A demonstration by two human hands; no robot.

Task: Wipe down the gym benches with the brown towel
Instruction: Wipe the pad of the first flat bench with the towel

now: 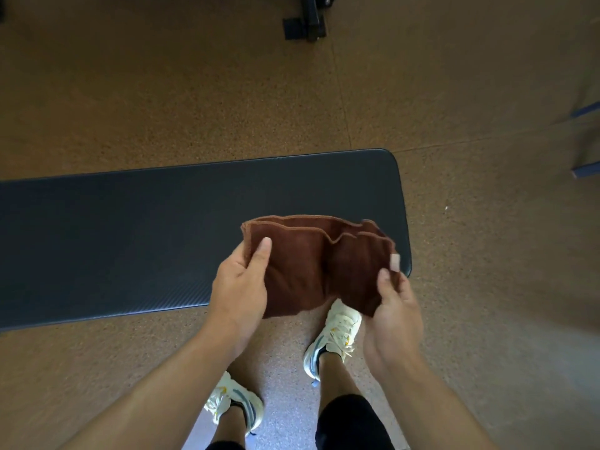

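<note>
A folded brown towel [311,261] hangs between my hands above the right end of a black padded gym bench [130,228]. My left hand [240,284] grips the towel's left edge, thumb on top. My right hand [394,306] pinches the towel's right lower corner, near a small pale tag. The towel sags in the middle, and its lower part hides a stretch of the bench's front edge. The bench runs from the left frame edge to a rounded end on the right.
Speckled brown rubber flooring [162,92] surrounds the bench. My feet in white sneakers [337,336] stand just in front of it. A black equipment foot [306,24] sits on the floor at the far top. A blue-edged object [587,141] shows at the right edge.
</note>
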